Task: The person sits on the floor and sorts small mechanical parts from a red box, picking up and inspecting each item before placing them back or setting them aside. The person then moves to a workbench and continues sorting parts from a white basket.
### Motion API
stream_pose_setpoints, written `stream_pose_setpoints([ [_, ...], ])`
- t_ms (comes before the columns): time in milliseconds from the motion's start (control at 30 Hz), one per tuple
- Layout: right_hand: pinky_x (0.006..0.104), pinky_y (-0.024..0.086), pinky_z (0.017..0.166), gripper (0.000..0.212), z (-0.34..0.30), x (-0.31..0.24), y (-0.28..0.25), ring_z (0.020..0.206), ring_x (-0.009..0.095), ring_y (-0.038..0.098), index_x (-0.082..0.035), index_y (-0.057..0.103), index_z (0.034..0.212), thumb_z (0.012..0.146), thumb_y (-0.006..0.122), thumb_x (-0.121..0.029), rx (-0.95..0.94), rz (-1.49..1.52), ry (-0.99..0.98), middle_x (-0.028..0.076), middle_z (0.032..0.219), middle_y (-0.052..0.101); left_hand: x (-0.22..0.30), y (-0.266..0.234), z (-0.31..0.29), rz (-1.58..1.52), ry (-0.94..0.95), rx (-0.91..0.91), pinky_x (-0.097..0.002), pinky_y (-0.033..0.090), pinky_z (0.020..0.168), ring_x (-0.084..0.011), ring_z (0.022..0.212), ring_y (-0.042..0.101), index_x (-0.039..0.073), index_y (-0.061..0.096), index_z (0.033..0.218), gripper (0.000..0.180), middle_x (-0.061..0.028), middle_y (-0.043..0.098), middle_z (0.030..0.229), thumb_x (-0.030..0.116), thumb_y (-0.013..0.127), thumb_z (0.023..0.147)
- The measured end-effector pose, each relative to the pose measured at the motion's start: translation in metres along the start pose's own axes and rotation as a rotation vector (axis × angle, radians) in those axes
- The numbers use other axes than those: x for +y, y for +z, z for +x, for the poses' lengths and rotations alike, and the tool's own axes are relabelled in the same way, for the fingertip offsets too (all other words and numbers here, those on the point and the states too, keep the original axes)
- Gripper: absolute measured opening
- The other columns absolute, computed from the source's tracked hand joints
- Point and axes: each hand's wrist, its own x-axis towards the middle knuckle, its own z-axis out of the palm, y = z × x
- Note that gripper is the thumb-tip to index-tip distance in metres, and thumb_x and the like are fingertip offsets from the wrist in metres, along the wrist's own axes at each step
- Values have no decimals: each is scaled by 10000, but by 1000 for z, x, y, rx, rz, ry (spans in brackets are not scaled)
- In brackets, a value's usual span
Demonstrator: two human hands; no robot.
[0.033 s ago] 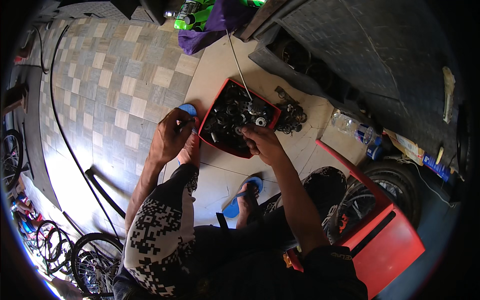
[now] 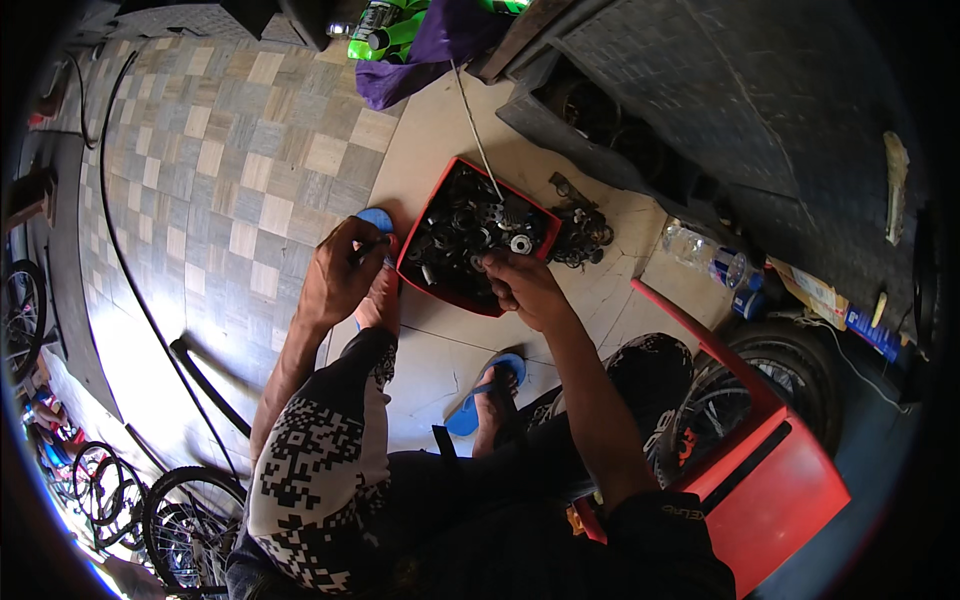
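Pointing one corner forward, red bin (image 2: pixel 455 297); right hand (image 2: pixel 528 287): grip pinching small ring (image 2: pixel 476 261); left hand (image 2: pixel 340 272): grip, cannot tell.

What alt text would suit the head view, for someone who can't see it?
A person's bare right hand is over the edge of an open red plastic bin filled with small dark and silvery metal parts, while the bare left hand, to its left, appears to pinch a small dark piece. Both feet wear blue flip-flops.

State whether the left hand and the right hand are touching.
Apart: the head view shows a gap between left hand and right hand, with the red container partly showing between.
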Motion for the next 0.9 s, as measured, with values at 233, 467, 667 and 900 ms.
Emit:
stream_pose_setpoints([
  [233, 223, 281, 485, 192, 6, 3, 6, 592, 21, 386, -112, 673, 1004, 1031, 703, -299, -23, -161, 9, -84, 785, 496, 5, -1, 8, -2, -73, -22, -359, 555, 758, -268, 853, 700, -2, 648, 1036, 159, -143, 704, 962, 96, 730, 940],
  [467, 223, 384, 586, 210, 11, 17, 3, 670, 29, 471, -105, 691, 992, 1013, 731, -310, 2, -401, -251, -87, 751, 545, 4, -2, 8, 6, -36, -21, -363, 558, 752, -260, 848, 701, 3, 645, 1030, 144, -140, 700, 944, 90, 723, 945],
  [667, 323, 519, 757, 248, 17, 25, -7, 831, 170, 656, -53, 717, 1016, 966, 756, -293, 54, -761, -362, 56, 905, 700, 3, -3, 7, 12, -42, -17, -363, 556, 745, -259, 830, 698, 6, 644, 1030, 151, -140, 700, 936, 97, 728, 945],
  [900, 452, 591, 773, 132, 6, 30, 0, 940, 325, 720, -187, 746, 1031, 910, 734, -238, 315, -1336, -461, 83, 1018, 700, 4, -3, 8, 10, -42, -18, -366, 552, 735, -263, 828, 698, 5, 642, 1035, 169, -143, 703, 946, 105, 737, 939],
])
